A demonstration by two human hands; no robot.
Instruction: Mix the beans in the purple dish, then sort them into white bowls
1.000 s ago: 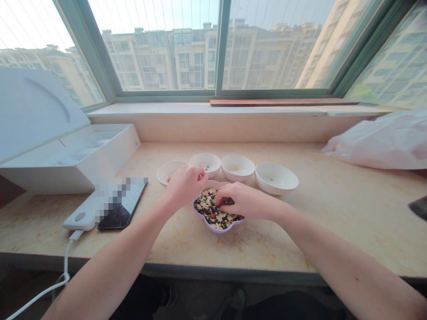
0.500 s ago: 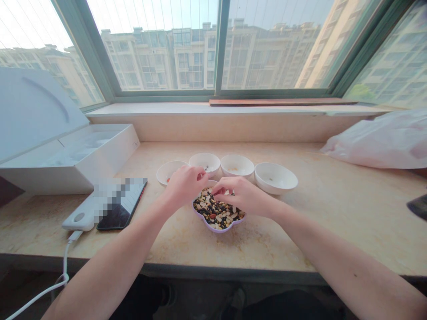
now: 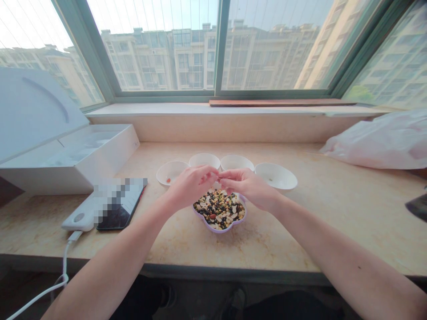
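Observation:
A purple scallop-edged bowl (image 3: 218, 230) stands on the counter, filled with mixed black and yellow beans, pale peanut halves and a reddish nut (image 3: 212, 216). Above its far side, my left hand (image 3: 193, 183) and my right hand (image 3: 248, 186) meet at the fingertips. Both have thumb and fingers pinched together; a small reddish bit seems to sit between them, too small to name. Behind them curve several white bowls. The leftmost bowl (image 3: 163, 172) contains a reddish piece, and the rightmost bowl (image 3: 283, 178) a small pale one. My hands partly cover the middle bowls (image 3: 237, 161).
To the left lie a black phone (image 3: 116, 215), a white power bank (image 3: 80, 218) with a cable (image 3: 66, 262), and an open white box (image 3: 106, 153). A plastic bag (image 3: 383, 142) and a dark object (image 3: 416, 208) are at the right. The window wall bounds the back.
My right hand has lifted out of the beans, up and back, to meet my left fingertips. My left hand has shifted slightly right, uncovering more of the leftmost bowl.

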